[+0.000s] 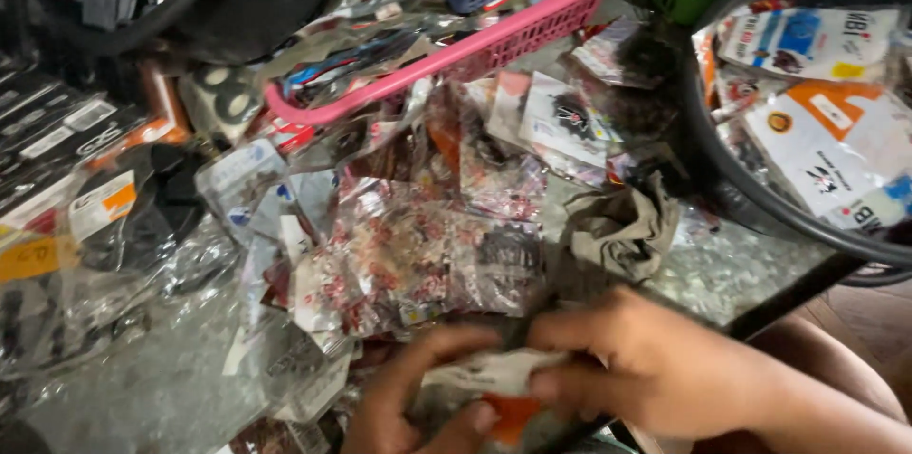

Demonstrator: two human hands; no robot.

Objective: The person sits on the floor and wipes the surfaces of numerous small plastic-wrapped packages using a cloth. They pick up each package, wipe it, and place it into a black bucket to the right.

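We hold 1 small white packet with an orange patch [494, 387] at the near edge of the table [741, 269], low in the view. Our right hand [646, 368] pinches its top edge; our left hand [418, 406] curls under it from the other side, fingers closed on the wrapper. We judge this the handling step, with the packet lifted clear of the pile of clear bags [418, 255]. Any next move calls for a steady 2-handed grip, since the plastic looks slippery.
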